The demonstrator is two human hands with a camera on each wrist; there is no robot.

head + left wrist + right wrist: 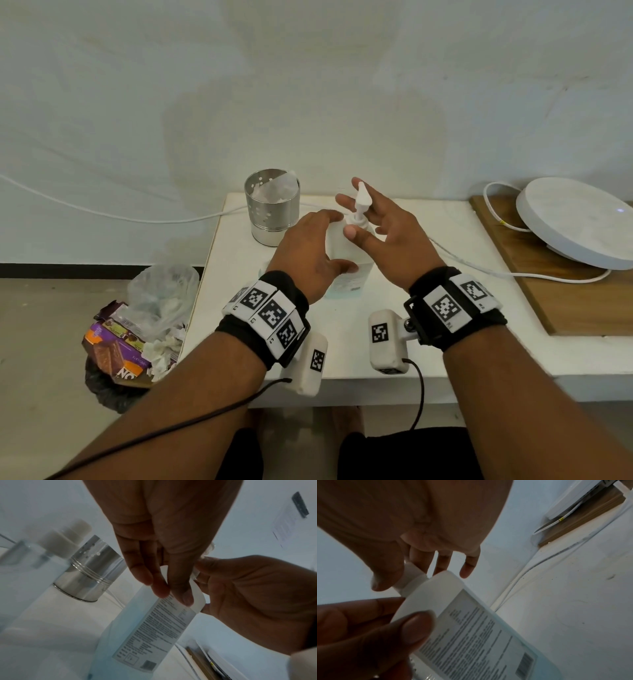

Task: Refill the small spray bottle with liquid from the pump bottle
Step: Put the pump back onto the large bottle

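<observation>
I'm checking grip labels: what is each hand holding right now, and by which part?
Left hand grips the pump bottle by its upper body; right hand pinches the white collar below the pump head.

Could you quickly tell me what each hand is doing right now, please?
Left hand: holds the translucent pump bottle by its body.
Right hand: thumb and finger pinch its white collar.

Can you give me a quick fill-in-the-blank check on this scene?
1. The left hand steadies the translucent pump bottle by its ____.
2. The right hand's thumb and fingers pinch the bottle's white ____.
3. Behind the bottle stands a perforated ____ cup.

Missing: body; collar; steel
</observation>
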